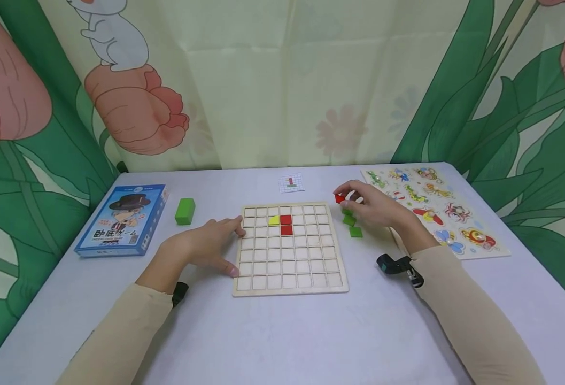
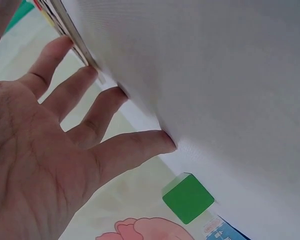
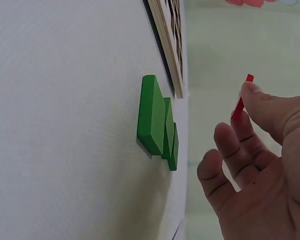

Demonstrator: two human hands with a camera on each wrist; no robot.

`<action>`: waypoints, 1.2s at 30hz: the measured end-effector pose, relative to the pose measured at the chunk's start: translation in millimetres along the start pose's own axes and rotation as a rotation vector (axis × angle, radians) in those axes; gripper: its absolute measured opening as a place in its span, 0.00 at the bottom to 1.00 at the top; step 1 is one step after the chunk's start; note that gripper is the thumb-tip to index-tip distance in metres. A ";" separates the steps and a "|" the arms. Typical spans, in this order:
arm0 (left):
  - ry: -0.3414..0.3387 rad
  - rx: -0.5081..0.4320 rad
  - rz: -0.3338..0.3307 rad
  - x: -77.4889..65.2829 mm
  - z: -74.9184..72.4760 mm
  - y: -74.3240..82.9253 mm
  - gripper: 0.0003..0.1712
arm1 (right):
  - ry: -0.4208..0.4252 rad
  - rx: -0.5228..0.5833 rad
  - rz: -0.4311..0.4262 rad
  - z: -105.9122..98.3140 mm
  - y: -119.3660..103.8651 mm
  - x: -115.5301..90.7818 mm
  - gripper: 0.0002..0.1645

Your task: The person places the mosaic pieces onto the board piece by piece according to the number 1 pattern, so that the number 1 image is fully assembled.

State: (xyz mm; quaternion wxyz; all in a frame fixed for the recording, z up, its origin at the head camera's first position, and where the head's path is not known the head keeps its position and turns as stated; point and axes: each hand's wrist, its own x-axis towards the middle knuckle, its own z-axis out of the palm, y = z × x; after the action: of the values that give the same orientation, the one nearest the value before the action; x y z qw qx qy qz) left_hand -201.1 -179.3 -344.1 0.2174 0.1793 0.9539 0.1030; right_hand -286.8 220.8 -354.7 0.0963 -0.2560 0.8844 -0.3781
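Observation:
A wooden grid board point(image 1: 292, 294) lies mid-table, with a yellow tile point(image 1: 274, 220) and two red tiles point(image 1: 286, 220) in its upper squares. My left hand point(image 1: 210, 243) has its fingers spread, and fingertips point(image 2: 65, 42) touch the board's left edge. Between thumb and fingertips, my right hand point(image 1: 376, 206) pinches a small flat red tile point(image 3: 242, 100), raised above the table beyond the board's upper right corner. Just below that hand, several green tiles point(image 3: 155, 117) lie in a row beside the board.
Behind the board lies a small pattern card point(image 1: 291, 183). To the left are a green block point(image 1: 185, 212) and a blue game box point(image 1: 123, 219). An animal picture board point(image 1: 436, 208) lies on the right, partly under the right forearm. A printed curtain point(image 1: 282, 80) hangs behind the table.

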 end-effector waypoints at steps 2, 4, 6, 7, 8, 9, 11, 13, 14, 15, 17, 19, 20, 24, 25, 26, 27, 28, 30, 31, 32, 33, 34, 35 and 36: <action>0.003 -0.003 0.004 0.3 -0.5 0.4 0.54 | 0.001 0.010 -0.019 -0.1 -2.4 -1.2 0.20; 0.002 -0.002 0.002 -0.3 -0.8 0.5 0.54 | -0.003 0.022 -0.038 0.8 -5.4 -2.0 0.19; -0.003 -0.001 -0.004 -1.4 -1.1 0.2 0.55 | -0.008 0.026 -0.054 2.2 -8.1 -1.7 0.19; -0.006 -0.002 -0.008 -2.1 -0.7 0.1 0.55 | -0.013 0.029 -0.060 3.2 -9.5 -1.5 0.19; -0.007 0.000 -0.011 -2.2 -0.2 -0.3 0.55 | -0.016 0.032 -0.072 4.0 -11.2 -1.5 0.19; -0.007 -0.001 -0.014 -3.1 -0.1 -0.3 0.55 | -0.018 0.030 -0.086 4.8 -13.1 -1.5 0.18; -0.004 0.000 -0.021 -3.8 0.0 -0.5 0.55 | -0.017 0.029 -0.111 5.7 -16.2 -1.0 0.18; 0.002 -0.002 -0.025 -4.4 -0.6 -0.3 0.56 | -0.015 0.028 -0.138 6.4 -19.4 -0.7 0.19; 0.005 -0.001 -0.023 -4.6 -1.0 -0.5 0.57 | -0.014 0.027 -0.147 6.7 -20.7 -0.7 0.19; 0.008 -0.001 -0.022 -4.8 -1.6 -0.5 0.57 | -0.013 0.027 -0.150 7.1 -21.4 -0.6 0.19; 0.010 -0.003 -0.009 -4.4 -2.4 -0.6 0.57 | -0.016 0.032 -0.152 8.1 -22.3 -1.3 0.19; 0.005 -0.005 0.001 -3.6 -2.7 -0.8 0.57 | -0.022 0.036 -0.150 9.5 -23.6 -3.4 0.19; 0.001 -0.006 0.002 -3.3 -2.6 -0.9 0.57 | -0.027 0.041 -0.149 10.3 -23.8 -4.3 0.19; -0.013 -0.011 -0.003 -3.0 -2.8 0.5 0.57 | -0.034 0.037 -0.156 14.2 -25.3 -5.6 0.19; -0.016 -0.012 -0.006 -3.3 -2.9 0.9 0.57 | -0.035 0.035 -0.163 15.4 -26.1 -5.1 0.19; -0.018 -0.012 -0.010 -3.7 -2.8 1.2 0.57 | -0.037 0.033 -0.170 16.5 -27.0 -4.4 0.19; -0.018 -0.012 -0.013 -3.5 -2.6 1.2 0.57 | -0.038 0.031 -0.179 17.4 -28.4 -3.9 0.19; -0.017 -0.009 -0.012 -3.6 -2.5 1.3 0.57 | -0.038 0.033 -0.186 18.3 -29.9 -3.3 0.19; -0.015 -0.007 -0.013 -3.9 -2.3 1.4 0.57 | -0.041 0.032 -0.199 20.0 -32.2 -2.5 0.20; -0.016 -0.009 -0.015 -4.0 -2.1 1.5 0.58 | -0.044 0.034 -0.203 20.8 -32.9 -2.2 0.20; -0.017 -0.010 -0.017 -4.0 -1.9 1.4 0.58 | -0.048 0.035 -0.204 21.6 -33.3 -2.2 0.20; -0.016 -0.010 -0.017 -3.6 -1.6 1.1 0.58 | -0.051 0.035 -0.203 22.3 -33.5 -2.2 0.20; -0.017 -0.011 -0.017 -3.6 -1.7 1.1 0.58 | -0.053 0.033 -0.201 23.0 -33.7 -2.2 0.20; -0.017 -0.012 -0.019 -3.2 -1.7 0.9 0.59 | -0.056 0.032 -0.200 23.6 -34.3 -2.4 0.20; -0.017 -0.013 -0.022 -2.6 -1.6 0.6 0.59 | -0.058 0.031 -0.198 24.1 -34.8 -2.8 0.19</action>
State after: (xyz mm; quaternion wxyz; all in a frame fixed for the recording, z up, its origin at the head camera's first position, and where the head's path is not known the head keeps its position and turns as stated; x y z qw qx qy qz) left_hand -199.5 -179.9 -341.5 0.2278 0.1685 0.9532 0.1052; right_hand -262.5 187.1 -346.6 0.0881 -0.3516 0.8456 -0.3919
